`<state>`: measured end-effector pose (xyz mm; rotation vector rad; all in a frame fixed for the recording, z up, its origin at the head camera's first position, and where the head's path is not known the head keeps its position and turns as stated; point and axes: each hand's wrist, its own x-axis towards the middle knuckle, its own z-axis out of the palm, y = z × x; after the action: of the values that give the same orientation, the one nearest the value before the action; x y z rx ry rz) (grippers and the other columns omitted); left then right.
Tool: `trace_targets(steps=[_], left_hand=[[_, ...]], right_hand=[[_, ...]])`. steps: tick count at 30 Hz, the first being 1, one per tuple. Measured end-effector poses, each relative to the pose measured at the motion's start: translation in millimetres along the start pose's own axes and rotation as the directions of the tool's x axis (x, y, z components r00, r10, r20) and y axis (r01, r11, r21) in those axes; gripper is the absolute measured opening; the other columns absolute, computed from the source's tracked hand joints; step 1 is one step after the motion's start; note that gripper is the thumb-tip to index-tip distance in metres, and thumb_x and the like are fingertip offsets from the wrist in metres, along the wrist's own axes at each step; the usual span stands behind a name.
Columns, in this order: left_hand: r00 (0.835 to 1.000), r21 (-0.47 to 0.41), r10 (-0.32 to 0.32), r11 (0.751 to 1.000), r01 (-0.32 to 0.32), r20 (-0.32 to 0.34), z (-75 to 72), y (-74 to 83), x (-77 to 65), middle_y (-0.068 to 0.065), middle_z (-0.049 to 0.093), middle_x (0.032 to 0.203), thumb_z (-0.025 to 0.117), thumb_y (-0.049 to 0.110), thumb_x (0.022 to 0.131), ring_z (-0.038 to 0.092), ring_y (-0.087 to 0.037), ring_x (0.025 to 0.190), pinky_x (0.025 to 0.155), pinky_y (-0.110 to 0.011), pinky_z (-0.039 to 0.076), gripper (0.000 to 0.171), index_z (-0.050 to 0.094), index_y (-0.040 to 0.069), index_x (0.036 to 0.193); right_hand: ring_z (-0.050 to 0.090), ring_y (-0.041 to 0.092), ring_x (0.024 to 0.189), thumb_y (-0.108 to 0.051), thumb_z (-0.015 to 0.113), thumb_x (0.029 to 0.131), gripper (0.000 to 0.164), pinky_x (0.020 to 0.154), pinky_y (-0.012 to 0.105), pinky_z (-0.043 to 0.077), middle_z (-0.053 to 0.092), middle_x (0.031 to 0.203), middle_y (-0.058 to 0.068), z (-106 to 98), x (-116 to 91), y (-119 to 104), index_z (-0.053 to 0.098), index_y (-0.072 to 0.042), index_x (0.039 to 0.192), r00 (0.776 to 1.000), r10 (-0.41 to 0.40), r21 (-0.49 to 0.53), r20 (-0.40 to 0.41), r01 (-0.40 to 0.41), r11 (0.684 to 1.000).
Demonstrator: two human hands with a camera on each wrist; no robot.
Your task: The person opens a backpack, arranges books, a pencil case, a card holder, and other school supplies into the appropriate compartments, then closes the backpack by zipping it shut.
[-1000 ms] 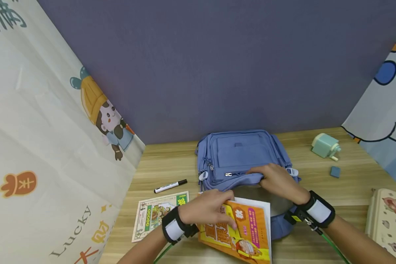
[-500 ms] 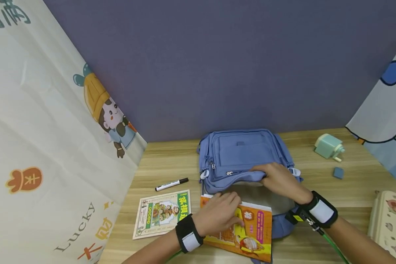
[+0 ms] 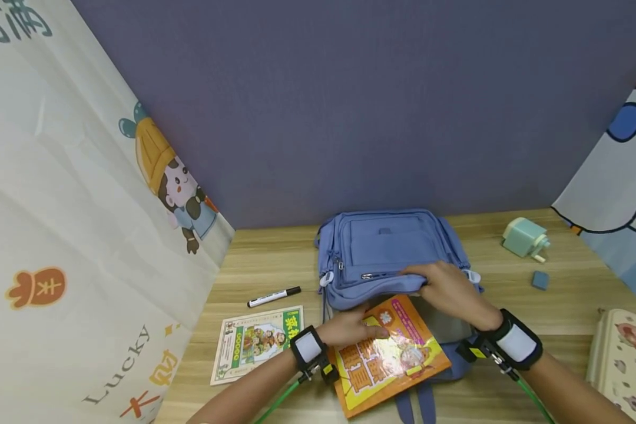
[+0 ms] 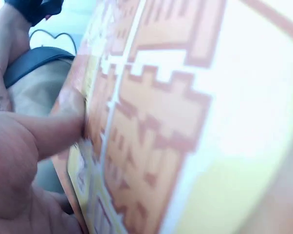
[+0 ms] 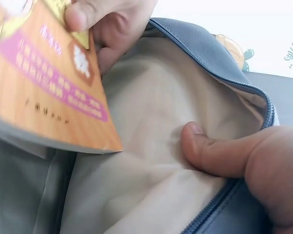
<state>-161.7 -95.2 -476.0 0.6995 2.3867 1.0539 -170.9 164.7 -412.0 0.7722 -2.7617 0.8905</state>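
Note:
An orange and yellow book (image 3: 387,356) is pinched at its edge by my left hand (image 3: 350,328), thumb across the cover and the other fingers behind it. The book slants in front of the mouth of a blue backpack (image 3: 392,244) lying on the table. My right hand (image 3: 450,294) grips the zippered edge of the bag's opening and holds it up, its thumb (image 5: 214,153) against the beige lining (image 5: 151,97). In the right wrist view, one corner of the book overlaps the opening.
Left of the bag lie a black-capped marker (image 3: 273,297) and a thin green and cream booklet (image 3: 257,344). A teal pencil sharpener (image 3: 524,238), a small blue block (image 3: 540,280) and a cream patterned case (image 3: 625,365) stand to the right. A purple-grey wall (image 3: 371,106) rises behind.
My left hand has turned the book, so its upper corner now points up toward the bag's opening. The right hand keeps its hold on the bag's edge.

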Motion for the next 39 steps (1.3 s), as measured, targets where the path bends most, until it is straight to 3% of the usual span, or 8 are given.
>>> trace_targets(steps=[4, 7, 14, 21, 26, 34, 37, 39], left_hand=[[0.989, -0.074, -0.150, 0.986, 0.151, 0.014, -3.1, 2.2, 1.0, -0.012, 0.044, 0.168, 0.066, 0.047, 0.103, 0.047, -0.038, 0.151, 0.124, -0.050, 0.040, 0.081, 0.030, 0.017, 0.169], [0.984, -0.223, -0.178, 0.958, 0.178, 0.020, -4.9, 2.6, 1.9, -0.014, 0.051, 0.162, 0.066, 0.037, 0.105, 0.058, -0.033, 0.140, 0.119, -0.047, 0.044, 0.075, 0.032, 0.019, 0.169], [0.991, -0.652, -0.137, 0.752, 0.094, -0.015, -0.5, -8.9, 9.7, -0.016, 0.075, 0.106, 0.058, 0.006, 0.105, 0.071, -0.012, 0.076, 0.071, -0.029, 0.062, 0.041, 0.052, 0.001, 0.145], [0.988, -0.757, -0.139, 0.652, 0.044, -0.063, 8.5, -7.5, 19.9, -0.008, 0.075, 0.106, 0.054, 0.008, 0.108, 0.071, -0.010, 0.076, 0.070, -0.026, 0.062, 0.034, 0.054, -0.008, 0.138], [0.976, -0.767, -0.213, 0.634, 0.098, -0.052, 9.3, -3.1, 26.8, -0.011, 0.075, 0.107, 0.053, 0.013, 0.107, 0.072, -0.012, 0.076, 0.072, -0.029, 0.063, 0.033, 0.057, -0.007, 0.133], [0.928, -0.739, -0.343, 0.662, 0.127, -0.148, 14.0, -2.4, 29.4, -0.011, 0.075, 0.095, 0.057, 0.017, 0.105, 0.069, -0.014, 0.068, 0.064, -0.032, 0.063, 0.026, 0.063, -0.004, 0.120], [0.927, -0.724, -0.339, 0.679, 0.121, -0.163, 11.4, -2.6, 27.9, -0.013, 0.074, 0.097, 0.056, 0.019, 0.107, 0.069, -0.015, 0.068, 0.063, -0.034, 0.063, 0.027, 0.062, -0.004, 0.122], [0.927, -0.669, -0.314, 0.736, 0.103, -0.203, 7.8, -2.7, 27.7, -0.013, 0.073, 0.100, 0.056, 0.020, 0.108, 0.068, -0.014, 0.071, 0.064, -0.032, 0.061, 0.027, 0.060, -0.002, 0.123]], right_hand=[[0.052, 0.007, 0.068, 0.014, 0.066, 0.083, 0.047, 0.064, 0.026, 0.041, 0.080, 0.116, 0.015, -5.9, 2.2, -3.1, 0.080, -0.009, 0.121, 1.000, -0.013, 0.001, -0.022, 0.013, 1.000], [0.051, 0.006, 0.067, 0.013, 0.066, 0.084, 0.047, 0.064, 0.026, 0.041, 0.080, 0.116, 0.015, -9.9, 3.2, -5.4, 0.081, -0.011, 0.121, 0.999, -0.013, -0.004, -0.034, 0.013, 1.000], [0.052, 0.010, 0.068, 0.013, 0.063, 0.082, 0.048, 0.064, 0.027, 0.040, 0.080, 0.116, 0.014, -11.8, 5.9, -8.6, 0.081, -0.011, 0.120, 0.999, 0.011, -0.016, -0.034, -0.011, 1.000], [0.035, 0.007, 0.055, 0.015, 0.058, 0.078, 0.055, 0.053, 0.024, 0.027, 0.079, 0.113, 0.014, -10.0, 3.3, -9.0, 0.080, -0.011, 0.122, 0.999, 0.038, -0.002, -0.023, -0.038, 0.999], [0.037, 0.007, 0.055, 0.015, 0.059, 0.079, 0.055, 0.055, 0.025, 0.028, 0.079, 0.114, 0.014, -8.0, 2.0, -10.3, 0.080, -0.011, 0.123, 0.999, 0.028, 0.000, -0.022, -0.028, 1.000], [0.054, 0.012, 0.072, 0.015, 0.060, 0.080, 0.053, 0.061, 0.027, 0.034, 0.079, 0.119, 0.015, -6.7, 1.5, -11.1, 0.081, -0.011, 0.121, 0.999, 0.006, -0.019, -0.035, -0.007, 1.000], [0.054, 0.012, 0.073, 0.015, 0.061, 0.079, 0.053, 0.063, 0.027, 0.036, 0.079, 0.118, 0.014, -8.5, 1.2, -12.5, 0.081, -0.012, 0.120, 0.999, 0.003, -0.032, -0.049, -0.004, 0.999], [0.053, 0.010, 0.073, 0.016, 0.061, 0.077, 0.055, 0.064, 0.026, 0.037, 0.080, 0.116, 0.012, -10.9, 0.5, -14.3, 0.081, -0.012, 0.120, 0.997, -0.017, -0.050, -0.080, 0.013, 0.999]])
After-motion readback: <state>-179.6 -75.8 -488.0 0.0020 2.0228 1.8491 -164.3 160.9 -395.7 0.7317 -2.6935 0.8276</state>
